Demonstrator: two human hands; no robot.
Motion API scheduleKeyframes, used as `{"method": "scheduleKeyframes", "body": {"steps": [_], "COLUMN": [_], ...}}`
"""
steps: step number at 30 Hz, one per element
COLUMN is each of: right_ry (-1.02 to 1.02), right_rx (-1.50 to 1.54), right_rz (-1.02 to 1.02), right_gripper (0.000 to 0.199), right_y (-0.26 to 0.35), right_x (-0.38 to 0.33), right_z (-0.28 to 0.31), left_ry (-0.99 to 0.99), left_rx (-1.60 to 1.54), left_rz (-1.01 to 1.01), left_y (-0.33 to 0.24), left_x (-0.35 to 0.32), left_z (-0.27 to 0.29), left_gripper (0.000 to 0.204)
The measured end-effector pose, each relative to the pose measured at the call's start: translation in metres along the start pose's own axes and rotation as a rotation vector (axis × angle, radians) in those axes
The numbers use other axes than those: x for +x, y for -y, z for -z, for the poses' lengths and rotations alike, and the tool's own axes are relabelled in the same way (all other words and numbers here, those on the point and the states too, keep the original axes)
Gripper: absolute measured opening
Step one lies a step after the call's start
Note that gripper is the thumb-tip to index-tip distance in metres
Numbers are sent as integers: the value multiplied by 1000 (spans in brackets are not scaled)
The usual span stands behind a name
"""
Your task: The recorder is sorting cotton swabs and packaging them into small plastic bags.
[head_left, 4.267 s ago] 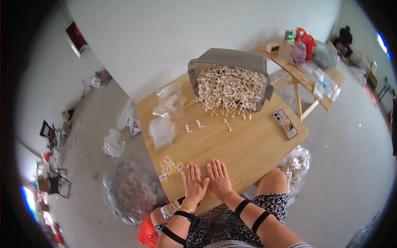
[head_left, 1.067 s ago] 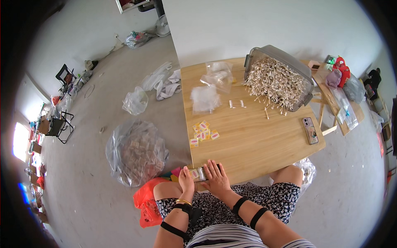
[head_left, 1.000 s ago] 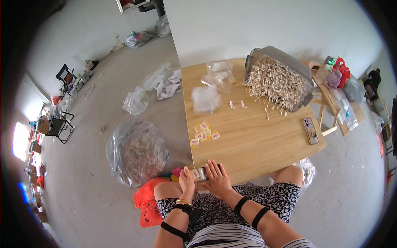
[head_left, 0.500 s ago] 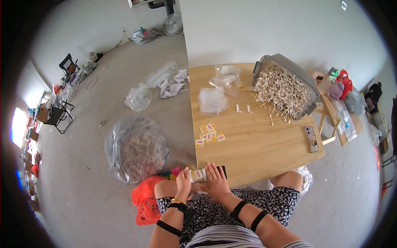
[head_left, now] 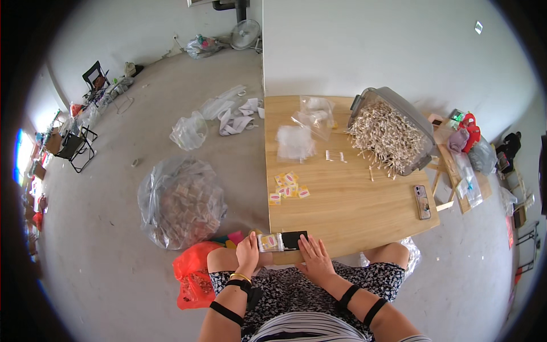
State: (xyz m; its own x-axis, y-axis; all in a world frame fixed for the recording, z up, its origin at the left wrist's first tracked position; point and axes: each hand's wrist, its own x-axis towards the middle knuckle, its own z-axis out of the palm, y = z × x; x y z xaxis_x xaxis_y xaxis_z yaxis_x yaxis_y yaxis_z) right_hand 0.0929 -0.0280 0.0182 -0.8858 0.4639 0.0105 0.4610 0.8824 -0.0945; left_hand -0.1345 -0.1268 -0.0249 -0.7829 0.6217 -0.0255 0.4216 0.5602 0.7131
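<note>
At the table's near edge, my left hand (head_left: 247, 254) is closed on the left end of a small clear packet (head_left: 270, 243) with a yellow and white card showing through. The packet's right end meets a flat black piece (head_left: 294, 239) at the table edge; I cannot tell what it is. My right hand (head_left: 317, 260) lies with its fingers stretched out, fingertips at the black piece's right end, holding nothing. Farther in lie several yellow and white cards (head_left: 290, 185), a short row of cotton swabs (head_left: 336, 156) and a stack of clear bags (head_left: 296, 143).
A grey plastic bin (head_left: 420, 112) lies tipped at the table's far right, cotton swabs (head_left: 383, 134) spilling out. A phone (head_left: 421, 202) rests near the right edge. On the floor at left stand a big clear bag of packets (head_left: 185, 205) and a red bag (head_left: 195, 276).
My right hand has slid right off the packet, uncovering its right end and the black piece. My left hand keeps its hold. The whole view has shifted slightly.
</note>
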Motion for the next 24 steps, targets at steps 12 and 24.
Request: {"method": "scheduleKeyframes", "body": {"steps": [12, 24], "right_ry": [-4, 56], "right_rx": [147, 1270], "right_rz": [-48, -506], "right_gripper": [76, 53], "right_y": [29, 23], "right_x": [23, 82], "right_z": [-9, -56], "left_ry": [83, 287], "left_rx": [91, -990], "left_rz": [39, 446], "left_y": [-10, -4], "left_x": [1, -9], "left_z": [-7, -12], "left_gripper": [47, 23]}}
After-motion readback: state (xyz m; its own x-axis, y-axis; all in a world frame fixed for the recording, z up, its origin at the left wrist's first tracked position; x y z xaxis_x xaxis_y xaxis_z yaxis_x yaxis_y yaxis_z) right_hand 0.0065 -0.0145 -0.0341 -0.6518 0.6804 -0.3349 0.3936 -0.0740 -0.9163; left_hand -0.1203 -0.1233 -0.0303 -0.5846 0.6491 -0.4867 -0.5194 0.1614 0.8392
